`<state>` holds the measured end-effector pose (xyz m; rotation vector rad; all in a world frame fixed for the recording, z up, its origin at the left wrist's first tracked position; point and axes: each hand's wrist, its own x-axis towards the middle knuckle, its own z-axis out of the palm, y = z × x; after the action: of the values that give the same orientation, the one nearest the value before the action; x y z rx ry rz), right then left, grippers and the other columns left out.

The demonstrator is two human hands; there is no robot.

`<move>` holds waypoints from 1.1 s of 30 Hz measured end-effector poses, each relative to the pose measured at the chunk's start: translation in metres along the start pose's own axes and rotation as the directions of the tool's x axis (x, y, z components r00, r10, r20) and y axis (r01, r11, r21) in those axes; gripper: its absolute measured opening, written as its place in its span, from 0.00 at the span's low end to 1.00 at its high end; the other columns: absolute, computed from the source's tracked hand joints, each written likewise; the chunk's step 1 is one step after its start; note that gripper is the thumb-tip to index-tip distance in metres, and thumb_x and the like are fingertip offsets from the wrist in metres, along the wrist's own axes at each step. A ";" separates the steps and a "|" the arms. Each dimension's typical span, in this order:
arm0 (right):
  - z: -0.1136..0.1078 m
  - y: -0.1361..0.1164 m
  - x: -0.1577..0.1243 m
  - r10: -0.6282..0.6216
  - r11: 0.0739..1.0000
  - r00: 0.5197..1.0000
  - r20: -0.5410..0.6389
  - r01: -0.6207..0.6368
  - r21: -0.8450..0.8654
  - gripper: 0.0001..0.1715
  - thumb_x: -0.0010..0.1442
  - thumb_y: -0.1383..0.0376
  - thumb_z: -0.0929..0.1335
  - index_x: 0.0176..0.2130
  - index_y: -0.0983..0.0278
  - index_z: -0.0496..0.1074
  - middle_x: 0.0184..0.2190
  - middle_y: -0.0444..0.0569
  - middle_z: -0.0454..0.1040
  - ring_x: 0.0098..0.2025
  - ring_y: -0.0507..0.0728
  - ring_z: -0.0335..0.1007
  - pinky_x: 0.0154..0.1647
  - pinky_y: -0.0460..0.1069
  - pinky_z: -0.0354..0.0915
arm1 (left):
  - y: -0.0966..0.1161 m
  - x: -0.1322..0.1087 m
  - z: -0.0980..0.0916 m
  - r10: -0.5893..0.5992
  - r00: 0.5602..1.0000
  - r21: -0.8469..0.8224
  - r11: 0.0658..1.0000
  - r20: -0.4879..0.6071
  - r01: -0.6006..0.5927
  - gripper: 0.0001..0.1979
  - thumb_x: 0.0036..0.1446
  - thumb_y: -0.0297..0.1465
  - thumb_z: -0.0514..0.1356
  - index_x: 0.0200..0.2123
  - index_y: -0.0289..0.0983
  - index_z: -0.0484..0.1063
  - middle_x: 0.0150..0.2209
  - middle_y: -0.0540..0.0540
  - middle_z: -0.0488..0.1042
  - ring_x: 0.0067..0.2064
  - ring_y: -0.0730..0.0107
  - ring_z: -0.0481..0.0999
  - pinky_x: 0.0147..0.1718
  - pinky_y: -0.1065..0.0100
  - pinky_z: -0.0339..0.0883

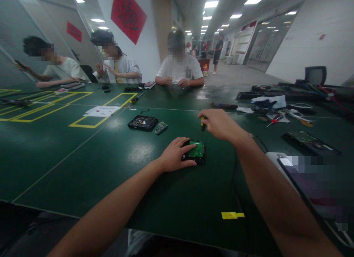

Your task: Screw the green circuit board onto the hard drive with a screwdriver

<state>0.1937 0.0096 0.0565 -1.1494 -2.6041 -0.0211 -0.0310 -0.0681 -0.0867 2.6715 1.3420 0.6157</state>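
A hard drive (195, 150) with a green circuit board facing up lies on the green table in front of me. My left hand (177, 154) holds it across its left side, the thumb along the near edge and the fingers spread over the top. Gripped upright in my right hand (217, 122) is a screwdriver (203, 123) with a yellow and black handle. Its thin shaft points down at the drive's far right corner; whether the tip sits in a screw is too small to tell. Beyond lie an opened hard drive (142, 123) and a loose circuit board (161, 128).
Another drive (311, 142) and a tablet-like device (301, 183) lie on the right. Gloves (269, 102), cables and tools crowd the far right. Another screwdriver (137, 97) and white paper (101, 111) lie far left. A yellow tag (232, 215) is nearby. Several people sit opposite.
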 end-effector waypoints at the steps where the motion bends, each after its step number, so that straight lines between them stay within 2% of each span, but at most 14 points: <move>1: 0.001 -0.001 0.001 0.014 0.999 1.000 -0.010 -0.014 -0.031 0.14 0.70 0.68 0.66 0.52 0.65 0.79 0.49 0.58 0.83 0.51 0.64 0.79 0.53 0.55 0.68 | 0.000 0.000 0.000 0.000 1.000 0.002 1.000 0.001 0.000 0.39 0.63 0.57 0.64 0.70 0.44 0.67 0.71 0.36 0.62 0.71 0.42 0.63 0.70 0.43 0.56; 3: 0.002 -0.004 0.001 0.059 0.995 0.998 -0.012 -0.059 -0.082 0.14 0.72 0.61 0.67 0.49 0.65 0.79 0.48 0.60 0.83 0.51 0.66 0.79 0.52 0.56 0.68 | 0.001 0.000 -0.001 -0.002 1.000 0.008 1.000 0.001 0.002 0.39 0.63 0.57 0.64 0.70 0.43 0.67 0.71 0.35 0.61 0.71 0.41 0.62 0.71 0.43 0.55; 5: 0.000 -0.008 0.000 0.121 0.985 0.993 -0.009 -0.121 -0.124 0.19 0.72 0.54 0.66 0.47 0.66 0.79 0.45 0.62 0.83 0.49 0.68 0.80 0.50 0.57 0.69 | 0.001 0.000 0.000 -0.004 1.000 0.013 1.000 -0.004 0.004 0.39 0.63 0.58 0.64 0.69 0.42 0.68 0.71 0.35 0.61 0.71 0.41 0.62 0.71 0.42 0.54; 7: -0.001 -0.011 -0.001 0.180 0.970 0.984 -0.014 -0.180 -0.162 0.23 0.72 0.52 0.65 0.47 0.67 0.79 0.43 0.64 0.83 0.46 0.69 0.80 0.46 0.58 0.69 | 0.001 0.000 0.000 -0.006 1.000 0.012 1.000 -0.005 0.007 0.40 0.63 0.58 0.64 0.69 0.43 0.67 0.71 0.36 0.62 0.71 0.41 0.62 0.72 0.41 0.53; 9: 0.000 -0.013 0.000 0.195 0.962 0.981 -0.008 -0.193 -0.190 0.21 0.73 0.56 0.63 0.46 0.68 0.78 0.43 0.65 0.83 0.45 0.69 0.80 0.44 0.57 0.69 | 0.000 -0.001 0.001 -0.008 1.000 0.005 1.000 -0.002 0.008 0.40 0.62 0.58 0.64 0.70 0.44 0.67 0.71 0.36 0.62 0.71 0.41 0.62 0.71 0.41 0.54; 12: 0.005 -0.011 0.002 0.131 0.977 0.991 0.029 -0.124 -0.175 0.19 0.73 0.63 0.60 0.46 0.68 0.78 0.44 0.65 0.82 0.46 0.67 0.80 0.46 0.56 0.68 | -0.001 0.000 0.001 -0.012 1.000 0.000 1.000 0.006 0.012 0.40 0.62 0.59 0.64 0.70 0.45 0.67 0.72 0.37 0.61 0.71 0.41 0.62 0.70 0.40 0.55; 15: 0.006 -0.005 0.001 0.048 0.997 0.998 0.049 -0.045 -0.066 0.16 0.71 0.66 0.62 0.50 0.68 0.76 0.50 0.62 0.81 0.50 0.65 0.78 0.51 0.55 0.67 | -0.002 -0.001 0.002 -0.013 1.000 0.000 1.000 0.007 0.013 0.40 0.62 0.59 0.64 0.70 0.45 0.66 0.72 0.37 0.60 0.71 0.41 0.62 0.71 0.40 0.55; 18: 0.001 -0.001 -0.003 -0.033 0.999 0.995 0.090 0.029 0.043 0.17 0.66 0.70 0.65 0.54 0.67 0.74 0.53 0.58 0.80 0.52 0.61 0.76 0.54 0.51 0.66 | -0.003 -0.001 0.003 -0.010 1.000 0.001 1.000 0.007 0.010 0.41 0.62 0.59 0.65 0.70 0.46 0.66 0.73 0.38 0.60 0.72 0.42 0.62 0.71 0.40 0.53; 21: -0.005 -0.003 -0.005 -0.027 0.999 0.992 0.121 0.021 0.050 0.15 0.68 0.68 0.65 0.53 0.65 0.75 0.48 0.55 0.83 0.47 0.59 0.79 0.49 0.51 0.67 | -0.002 -0.001 0.002 -0.009 1.000 0.009 1.000 0.008 0.009 0.40 0.62 0.59 0.64 0.70 0.44 0.66 0.72 0.37 0.60 0.72 0.42 0.61 0.72 0.41 0.53; 23: -0.007 -0.007 -0.005 0.037 0.999 0.992 0.121 -0.033 -0.034 0.13 0.70 0.62 0.66 0.49 0.65 0.77 0.44 0.56 0.84 0.44 0.62 0.80 0.46 0.52 0.68 | -0.001 -0.001 0.001 -0.006 1.000 0.005 1.000 0.010 0.006 0.40 0.63 0.58 0.64 0.70 0.44 0.66 0.72 0.36 0.60 0.72 0.42 0.62 0.72 0.42 0.53; 26: -0.005 -0.012 -0.006 0.131 0.979 0.986 0.108 -0.111 -0.174 0.19 0.71 0.54 0.66 0.43 0.65 0.78 0.41 0.61 0.83 0.44 0.67 0.80 0.43 0.56 0.69 | 0.000 0.000 -0.001 -0.011 1.000 -0.003 1.000 0.006 0.011 0.39 0.63 0.58 0.64 0.70 0.45 0.67 0.72 0.37 0.61 0.72 0.42 0.62 0.72 0.41 0.53; 28: -0.004 -0.014 -0.007 0.111 0.981 0.987 0.120 -0.090 -0.169 0.17 0.70 0.56 0.66 0.45 0.65 0.78 0.43 0.62 0.83 0.45 0.67 0.80 0.44 0.57 0.70 | 0.000 0.000 -0.001 -0.014 1.000 0.000 1.000 0.009 0.014 0.39 0.63 0.58 0.64 0.70 0.44 0.67 0.72 0.36 0.61 0.72 0.42 0.61 0.72 0.40 0.53; 31: -0.005 -0.014 -0.008 -0.007 0.997 0.988 0.151 0.017 -0.069 0.13 0.67 0.65 0.67 0.49 0.65 0.76 0.49 0.59 0.82 0.49 0.64 0.79 0.48 0.54 0.69 | 0.000 0.000 0.000 -0.013 1.000 -0.001 1.000 0.014 0.013 0.40 0.63 0.58 0.64 0.70 0.44 0.67 0.72 0.36 0.60 0.72 0.40 0.61 0.72 0.40 0.52; 33: -0.006 -0.014 -0.008 -0.006 0.998 0.988 0.153 0.015 -0.060 0.12 0.67 0.66 0.67 0.49 0.65 0.75 0.48 0.59 0.82 0.50 0.65 0.79 0.48 0.54 0.69 | -0.001 0.000 0.000 -0.011 1.000 -0.010 1.000 0.009 0.011 0.40 0.62 0.58 0.64 0.70 0.45 0.67 0.72 0.36 0.60 0.72 0.40 0.62 0.71 0.39 0.53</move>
<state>0.1905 -0.0068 0.0615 -1.2021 -2.7614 -0.0155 -0.0315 -0.0679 -0.0870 2.6539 1.3470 0.6068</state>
